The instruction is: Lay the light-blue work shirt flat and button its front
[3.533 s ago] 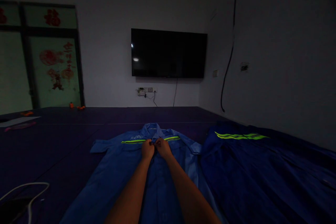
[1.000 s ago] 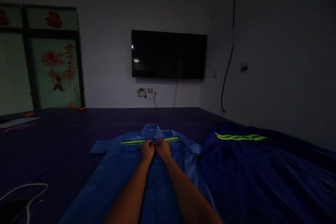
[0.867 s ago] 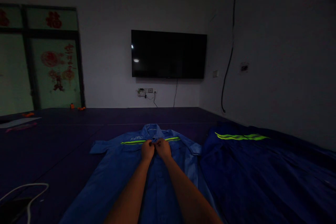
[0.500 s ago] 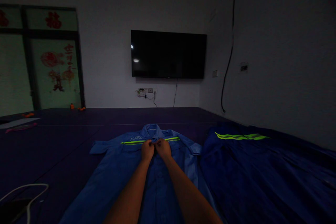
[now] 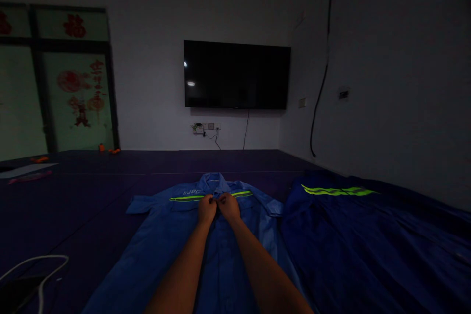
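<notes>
The light blue shirt (image 5: 191, 245) lies flat, front up, on the dark purple floor mat (image 5: 73, 196), collar toward twelve o'clock, a bright yellow stripe across its chest. Both hands meet on its front opening just below the collar: the left hand (image 5: 206, 209) and right hand (image 5: 229, 206) are each curled with fingertips pinching the fabric edges together, touching one another. This looks like fastening an upper button; the next move likely calls for a small, precise push through the hole. At three o'clock, just beside the shirt, lies a dark blue garment (image 5: 360, 240). At nine o'clock, a white cable (image 5: 35, 262).
</notes>
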Demonstrator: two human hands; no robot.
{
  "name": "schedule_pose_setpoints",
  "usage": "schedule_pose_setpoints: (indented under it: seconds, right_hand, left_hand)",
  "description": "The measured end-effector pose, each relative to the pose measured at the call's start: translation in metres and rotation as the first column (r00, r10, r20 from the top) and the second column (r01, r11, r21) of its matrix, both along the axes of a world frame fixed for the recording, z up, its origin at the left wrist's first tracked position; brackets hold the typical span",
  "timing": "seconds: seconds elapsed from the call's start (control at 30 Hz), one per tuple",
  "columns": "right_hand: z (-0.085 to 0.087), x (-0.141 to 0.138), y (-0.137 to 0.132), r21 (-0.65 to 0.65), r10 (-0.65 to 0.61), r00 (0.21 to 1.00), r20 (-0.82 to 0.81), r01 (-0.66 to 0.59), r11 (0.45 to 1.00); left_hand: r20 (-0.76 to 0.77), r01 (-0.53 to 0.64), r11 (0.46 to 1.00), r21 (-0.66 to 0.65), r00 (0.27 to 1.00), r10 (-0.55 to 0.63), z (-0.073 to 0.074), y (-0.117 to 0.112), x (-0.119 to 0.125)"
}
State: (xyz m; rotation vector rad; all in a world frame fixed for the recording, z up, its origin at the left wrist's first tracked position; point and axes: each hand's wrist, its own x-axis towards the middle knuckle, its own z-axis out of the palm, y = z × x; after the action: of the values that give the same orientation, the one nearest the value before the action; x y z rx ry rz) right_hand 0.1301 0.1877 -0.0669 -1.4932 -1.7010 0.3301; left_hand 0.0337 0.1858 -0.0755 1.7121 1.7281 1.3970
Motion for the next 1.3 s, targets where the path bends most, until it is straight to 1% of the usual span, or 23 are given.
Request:
schedule_pose_setpoints:
  seconds: [0.27,0.57,0.83,1.3]
  right_hand:
    - [0.0018,-0.0001,-0.0054,-0.007,-0.001,0.999,0.035,0.001,1.000]
    - [0.0007,-0.0006,-0.0042,-0.008,-0.005,0.998,0.065,0.005,1.000]
    - [0.0000,-0.0010,-0.0038,-0.001,-0.007,0.996,0.086,0.007,1.000]
    - [0.0006,-0.0012,-0.0051,0.028,-0.031,0.997,0.072,0.029,0.999]
  left_hand:
    - [-0.020,0.008,1.000,0.007,1.000,-0.008,-0.0001,-0.0014,0.0005]
    - [-0.015,-0.018,0.999,0.047,1.000,0.018,-0.0031,-0.0007,0.0001]
    - [-0.020,-0.015,0.998,0.059,1.000,0.016,-0.0053,0.0013,-0.0002]
    - [0.019,0.062,0.994,0.090,0.998,-0.064,-0.0068,0.0071,-0.0032]
